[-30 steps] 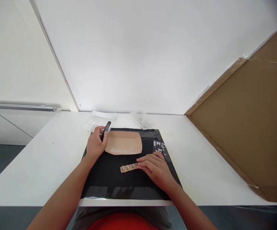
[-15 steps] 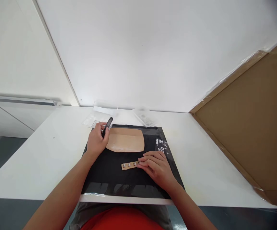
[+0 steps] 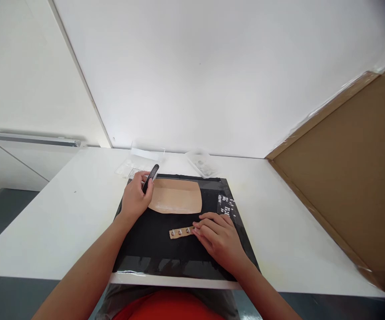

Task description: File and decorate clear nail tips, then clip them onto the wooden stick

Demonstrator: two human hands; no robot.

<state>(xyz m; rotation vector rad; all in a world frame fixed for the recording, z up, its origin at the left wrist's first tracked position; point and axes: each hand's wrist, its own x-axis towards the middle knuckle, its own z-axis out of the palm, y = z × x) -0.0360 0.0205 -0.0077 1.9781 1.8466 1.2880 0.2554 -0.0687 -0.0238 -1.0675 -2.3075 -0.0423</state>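
My left hand [image 3: 135,198] grips a slim black tool [image 3: 150,176] at the far left corner of a black mat [image 3: 152,249], next to a tan leather piece [image 3: 176,196] lying flat on it. My right hand [image 3: 219,240] rests on the mat with its fingertips pressing the right end of a small tan leather strap [image 3: 180,233] that carries three metal studs. A patch of small white marks [image 3: 226,205] sits on the mat just beyond my right hand.
The mat lies on a white table [image 3: 62,222] against a white wall. Clear plastic bags [image 3: 132,165] and a clear packet of small parts [image 3: 203,165] lie behind the mat. A large cardboard sheet [image 3: 345,178] leans at the right.
Both hands stay nearly where they were; the view has shifted slightly. The left hand still holds the black tool and the right fingers remain on the strap.
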